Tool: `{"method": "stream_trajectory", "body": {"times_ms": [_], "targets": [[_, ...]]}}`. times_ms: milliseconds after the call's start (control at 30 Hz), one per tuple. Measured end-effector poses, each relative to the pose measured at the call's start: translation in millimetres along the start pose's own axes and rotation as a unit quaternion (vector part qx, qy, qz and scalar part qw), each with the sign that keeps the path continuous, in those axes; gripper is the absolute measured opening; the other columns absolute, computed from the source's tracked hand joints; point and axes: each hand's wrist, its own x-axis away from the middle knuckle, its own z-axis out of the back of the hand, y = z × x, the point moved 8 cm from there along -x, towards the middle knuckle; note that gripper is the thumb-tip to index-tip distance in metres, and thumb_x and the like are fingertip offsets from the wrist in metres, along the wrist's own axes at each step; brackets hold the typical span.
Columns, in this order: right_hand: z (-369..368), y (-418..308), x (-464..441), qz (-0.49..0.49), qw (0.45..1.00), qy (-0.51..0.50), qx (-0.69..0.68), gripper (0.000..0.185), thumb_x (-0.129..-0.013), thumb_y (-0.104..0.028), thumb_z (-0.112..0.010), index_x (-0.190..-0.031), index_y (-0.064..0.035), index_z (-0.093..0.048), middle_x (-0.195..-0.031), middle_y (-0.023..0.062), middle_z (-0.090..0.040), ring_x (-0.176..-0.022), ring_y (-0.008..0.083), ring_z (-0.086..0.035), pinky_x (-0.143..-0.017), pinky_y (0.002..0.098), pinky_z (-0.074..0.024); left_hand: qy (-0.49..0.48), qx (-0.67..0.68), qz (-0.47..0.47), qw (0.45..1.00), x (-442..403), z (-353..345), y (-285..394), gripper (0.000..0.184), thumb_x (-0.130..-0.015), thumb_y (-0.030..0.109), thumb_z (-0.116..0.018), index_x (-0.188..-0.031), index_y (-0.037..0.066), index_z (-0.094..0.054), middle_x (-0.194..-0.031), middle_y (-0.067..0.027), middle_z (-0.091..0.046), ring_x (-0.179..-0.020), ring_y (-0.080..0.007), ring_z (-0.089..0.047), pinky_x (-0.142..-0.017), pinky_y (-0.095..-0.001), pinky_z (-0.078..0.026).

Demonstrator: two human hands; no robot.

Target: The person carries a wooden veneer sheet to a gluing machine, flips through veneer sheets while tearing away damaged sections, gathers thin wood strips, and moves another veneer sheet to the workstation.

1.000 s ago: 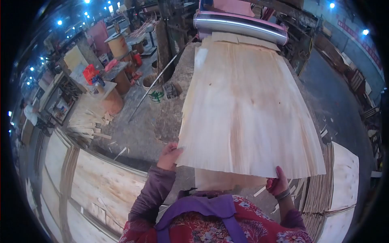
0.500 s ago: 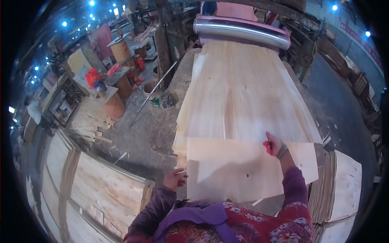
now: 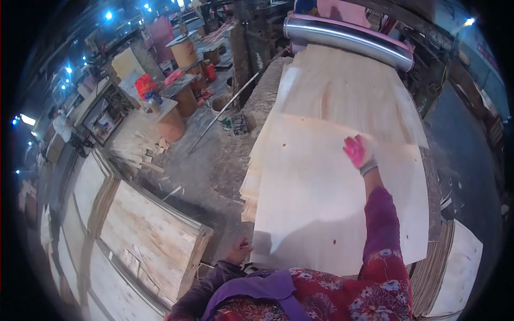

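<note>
A pale wood veneer sheet (image 3: 305, 182) with a few dark knots lies over a stack of veneer (image 3: 353, 80) in front of me. My right hand (image 3: 360, 153), pink at the fingers and with a grey cuff at the wrist, rests on the sheet toward its far right part, fingers extended. Beside the sheet's near left corner is my left hand (image 3: 239, 250), its fingers curled. Something thin and light may be between them, too small to make out. The near edge of the sheet reaches my red flowered clothing.
A shiny metal roller (image 3: 348, 43) spans the far end of the stack. More veneer piles stand at left (image 3: 150, 224) and right (image 3: 455, 267). A long rod (image 3: 225, 112) leans near buckets (image 3: 233, 123). Wood scraps (image 3: 134, 150) litter the floor; a person (image 3: 67, 131) stands far left.
The pale sheet has moved forward over the stack, covering more of it. My right hand has gone farther forward and its fingers have opened out flat. My left hand has moved slightly nearer my body.
</note>
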Motion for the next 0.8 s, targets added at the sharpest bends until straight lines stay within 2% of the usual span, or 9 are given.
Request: {"method": "stream_trajectory", "body": {"times_ms": [67,133,267,333,367,467,533,700,800], "targets": [[-33,28,69,-0.094,0.988,-0.108,0.065,0.037,-0.083,-0.033,-0.055,-0.114,-0.0141,-0.047,-0.115,0.007,-0.051,-0.107,0.0237,-0.049,-0.088,0.042,-0.0401,-0.015,-0.055,-0.003,0.998,8,-13,3,0.054,-0.074,0.018,-0.063,-0.122,0.004,-0.042,-0.1,-0.0133,-0.056,-0.076,-0.0171,-0.059,-0.06,-0.0264,-0.046],[-35,47,129,-0.147,0.975,-0.115,0.12,0.041,-0.085,-0.036,-0.05,-0.118,-0.0128,-0.044,-0.115,0.0075,-0.051,-0.108,0.0241,-0.048,-0.088,0.0411,-0.0403,-0.072,0.069,0.086,0.991,30,-29,24,0.056,-0.072,0.018,-0.065,-0.121,0.002,-0.043,-0.097,-0.0132,-0.056,-0.083,-0.0197,-0.058,-0.063,-0.0294,-0.047],[-7,66,250,-0.235,0.964,-0.08,0.096,0.044,-0.087,-0.039,-0.044,-0.12,-0.01,-0.044,-0.114,0.0125,-0.052,-0.099,0.0243,-0.053,-0.08,0.0385,-0.0444,-0.044,0.021,0.089,0.995,10,-23,6,0.059,-0.071,0.021,-0.066,-0.12,0.0,-0.043,-0.096,-0.0135,-0.057,-0.083,-0.0221,-0.058,-0.068,-0.032,-0.048],[22,70,309,-0.267,0.959,-0.035,0.09,0.045,-0.087,-0.04,-0.044,-0.119,-0.0083,-0.044,-0.11,0.0136,-0.055,-0.09,0.0244,-0.056,-0.073,0.0378,-0.0467,0.022,-0.217,-0.037,0.975,6,-11,39,0.062,-0.071,0.025,-0.066,-0.121,-0.002,-0.042,-0.098,-0.014,-0.057,-0.077,-0.0232,-0.059,-0.071,-0.0322,-0.048],[33,69,337,-0.261,0.962,-0.002,0.084,0.046,-0.087,-0.042,-0.043,-0.116,-0.0066,-0.048,-0.101,0.0131,-0.059,-0.08,0.024,-0.059,-0.066,0.0362,-0.0484,0.018,-0.218,-0.041,0.975,-8,-12,20,0.062,-0.071,0.025,-0.066,-0.121,-0.002,-0.042,-0.098,-0.014,-0.057,-0.077,-0.0232,-0.059,-0.071,-0.0322,-0.048],[66,66,412,-0.261,0.941,0.135,0.168,0.047,-0.086,-0.045,-0.041,-0.108,-0.0054,-0.054,-0.086,0.0119,-0.064,-0.067,0.0216,-0.06,-0.055,0.0326,-0.0471,-0.057,-0.107,-0.008,0.993,-41,-25,-39,0.056,-0.072,0.027,-0.065,-0.117,-0.002,-0.046,-0.098,-0.0134,-0.059,-0.078,-0.0225,-0.059,-0.071,-0.0316,-0.047],[100,80,447,-0.297,0.928,0.152,0.166,0.05,-0.085,-0.048,-0.041,-0.108,-0.0048,-0.054,-0.085,0.0116,-0.064,-0.067,0.0218,-0.061,-0.056,0.033,-0.0473,-0.168,0.014,-0.006,0.986,-21,-36,-1,0.043,-0.076,0.022,-0.063,-0.111,-0.001,-0.052,-0.097,-0.0116,-0.061,-0.082,-0.0188,-0.059,-0.072,-0.0299,-0.047],[89,113,485,-0.398,0.875,0.182,0.205,0.061,-0.081,-0.057,-0.042,-0.107,-0.0031,-0.055,-0.085,0.0113,-0.064,-0.068,0.0214,-0.061,-0.055,0.0332,-0.0463,-0.214,0.148,-0.079,0.962,38,-33,96,0.027,-0.08,0.011,-0.058,-0.105,0.0,-0.057,-0.093,-0.0071,-0.062,-0.081,-0.0144,-0.058,-0.073,-0.0275,-0.046],[61,122,476,-0.354,0.913,0.153,0.131,0.058,-0.08,-0.057,-0.045,-0.1,-0.0029,-0.056,-0.084,0.0131,-0.063,-0.067,0.0214,-0.059,-0.056,0.0319,-0.0476,-0.226,0.176,-0.147,0.947,55,-28,133,0.025,-0.081,0.008,-0.056,-0.104,0.0,-0.057,-0.093,-0.0063,-0.062,-0.08,-0.0129,-0.058,-0.072,-0.0264,-0.046]]}}
